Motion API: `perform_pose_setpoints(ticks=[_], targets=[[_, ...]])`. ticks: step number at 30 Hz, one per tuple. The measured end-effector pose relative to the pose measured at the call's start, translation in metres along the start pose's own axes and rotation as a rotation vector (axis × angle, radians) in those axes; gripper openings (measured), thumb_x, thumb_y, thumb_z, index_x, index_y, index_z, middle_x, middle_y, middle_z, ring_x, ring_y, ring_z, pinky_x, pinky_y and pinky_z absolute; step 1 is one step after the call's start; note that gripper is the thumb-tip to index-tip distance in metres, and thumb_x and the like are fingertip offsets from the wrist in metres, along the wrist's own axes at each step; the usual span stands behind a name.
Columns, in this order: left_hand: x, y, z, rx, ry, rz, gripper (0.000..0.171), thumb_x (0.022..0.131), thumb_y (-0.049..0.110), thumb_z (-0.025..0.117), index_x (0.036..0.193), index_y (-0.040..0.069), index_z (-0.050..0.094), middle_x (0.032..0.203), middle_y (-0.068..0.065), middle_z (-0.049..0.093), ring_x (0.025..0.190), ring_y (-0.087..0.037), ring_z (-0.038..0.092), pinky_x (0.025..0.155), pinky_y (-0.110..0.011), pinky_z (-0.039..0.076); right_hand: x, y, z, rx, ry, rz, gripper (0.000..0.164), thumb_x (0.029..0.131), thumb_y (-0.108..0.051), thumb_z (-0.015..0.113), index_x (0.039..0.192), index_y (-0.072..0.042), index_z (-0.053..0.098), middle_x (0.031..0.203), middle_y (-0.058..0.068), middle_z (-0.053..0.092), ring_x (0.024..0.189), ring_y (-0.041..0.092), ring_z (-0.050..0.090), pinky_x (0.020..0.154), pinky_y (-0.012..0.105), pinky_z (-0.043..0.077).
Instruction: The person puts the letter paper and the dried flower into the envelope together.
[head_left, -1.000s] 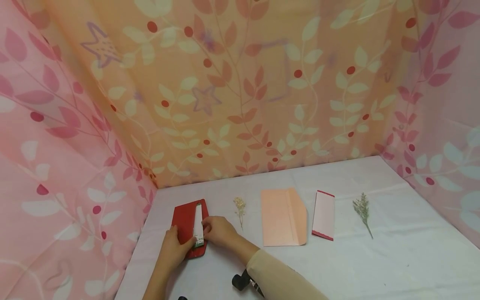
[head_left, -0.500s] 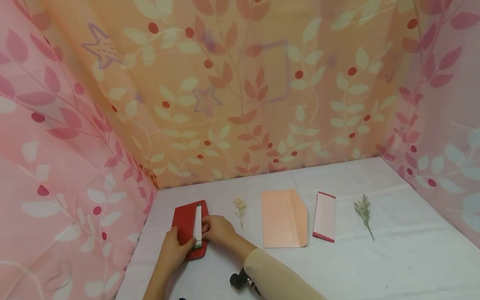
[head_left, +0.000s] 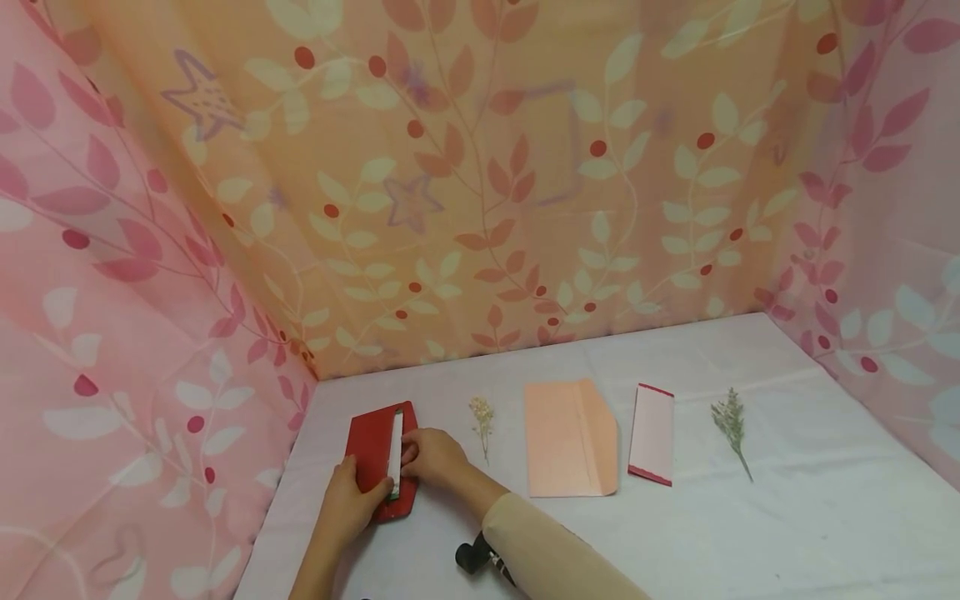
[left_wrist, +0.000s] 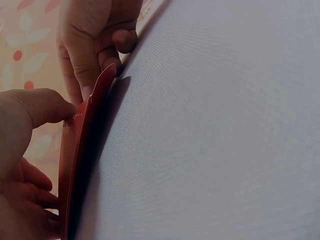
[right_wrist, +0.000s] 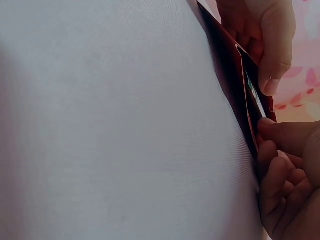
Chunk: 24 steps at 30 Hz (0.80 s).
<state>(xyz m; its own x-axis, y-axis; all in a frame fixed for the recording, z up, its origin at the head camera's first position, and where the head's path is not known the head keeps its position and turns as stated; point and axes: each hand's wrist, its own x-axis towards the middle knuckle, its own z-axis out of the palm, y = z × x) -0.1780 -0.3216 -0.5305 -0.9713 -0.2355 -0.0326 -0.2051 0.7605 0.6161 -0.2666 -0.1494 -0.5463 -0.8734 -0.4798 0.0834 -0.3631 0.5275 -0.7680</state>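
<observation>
A red envelope (head_left: 369, 442) lies at the left of the table with its flap toward the right. Out of its opening shows a narrow strip of a white card (head_left: 396, 458), with a bit of green at the near end. My left hand (head_left: 348, 504) grips the envelope, thumb on the front by the opening; in the left wrist view its fingers (left_wrist: 37, 192) are partly behind the envelope. On the card's outer edge, my right hand (head_left: 438, 458) pinches with thumb and curled fingers, as the right wrist view shows at the thumb (right_wrist: 287, 134). Most of the card is hidden inside.
Rightward lie a dried cream flower sprig (head_left: 482, 425), a peach envelope (head_left: 558, 442) with its flap out, a folded pale pink card (head_left: 651, 433) with red edges, and a green-grey sprig (head_left: 730, 421). A black device (head_left: 474, 554) sits by the right sleeve. Patterned curtains (head_left: 480, 167) enclose the table.
The white card has slid left, deeper into the red envelope, so a narrower strip shows. My right hand has shifted slightly left with it; my left hand keeps its grip.
</observation>
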Motion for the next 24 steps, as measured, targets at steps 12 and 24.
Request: perform_pose_setpoints(ticks=[12, 24], targets=[[0.000, -0.005, 0.001, 0.012, 0.006, 0.024, 0.088, 0.090, 0.037, 0.075, 0.148, -0.014, 0.034, 0.133, -0.031, 0.053, 0.119, -0.042, 0.055, 0.102, -0.062, 0.048, 0.007, -0.004, 0.005, 0.082, -0.033, 0.054, 0.052, 0.080, -0.016, 0.086, 0.129, -0.009, 0.069, 0.072, -0.016, 0.065, 0.051, 0.001, 0.057, 0.055, 0.019, 0.048], [0.004, -0.006, 0.001, 0.016, 0.003, 0.050, 0.089, 0.093, 0.038, 0.073, 0.150, -0.016, 0.031, 0.144, -0.036, 0.047, 0.130, -0.047, 0.049, 0.108, -0.063, 0.043, 0.015, -0.018, 0.010, 0.155, -0.045, 0.122, 0.053, 0.080, -0.011, 0.085, 0.130, -0.008, 0.067, 0.071, -0.013, 0.064, 0.040, 0.008, 0.058, 0.044, 0.024, 0.051]])
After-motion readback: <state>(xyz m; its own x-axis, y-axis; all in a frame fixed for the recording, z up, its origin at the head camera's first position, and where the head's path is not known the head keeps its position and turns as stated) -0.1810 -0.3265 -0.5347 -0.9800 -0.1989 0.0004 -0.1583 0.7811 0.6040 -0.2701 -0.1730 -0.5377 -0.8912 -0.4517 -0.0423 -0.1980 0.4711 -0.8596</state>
